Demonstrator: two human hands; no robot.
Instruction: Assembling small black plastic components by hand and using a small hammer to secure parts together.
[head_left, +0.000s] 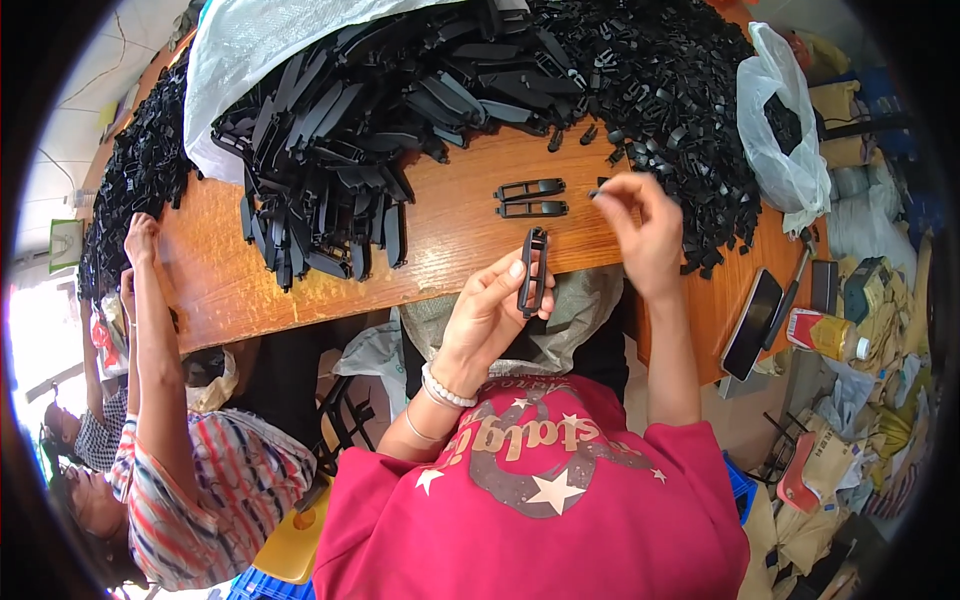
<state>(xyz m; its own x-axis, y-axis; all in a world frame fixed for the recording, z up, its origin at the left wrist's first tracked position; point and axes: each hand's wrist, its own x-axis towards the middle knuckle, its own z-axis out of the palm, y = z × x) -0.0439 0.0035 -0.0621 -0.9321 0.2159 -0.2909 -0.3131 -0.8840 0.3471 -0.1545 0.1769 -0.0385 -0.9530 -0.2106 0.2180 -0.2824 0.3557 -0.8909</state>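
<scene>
My left hand (484, 304) is closed around a long black plastic frame (533, 272) with an open slot, held tilted upright above the table's front edge. To the right, my right hand (646, 228) is raised over the wooden table (455, 222), thumb and finger pinched on a small black plastic piece (595, 194). Its exact shape is too small to make out. Between the hands and farther back, two similar black frames, an upper one (531, 188) and a lower one (532, 209), lie side by side on the wood.
A heap of long black plastic parts (345, 130) spills from a white sack (225, 90) at the back. Many small black clips (665, 110) pile up on the right, beside a clear plastic bag (785, 150). A phone (752, 322) lies at the right edge. A co-worker (215, 480) reaches in from the left.
</scene>
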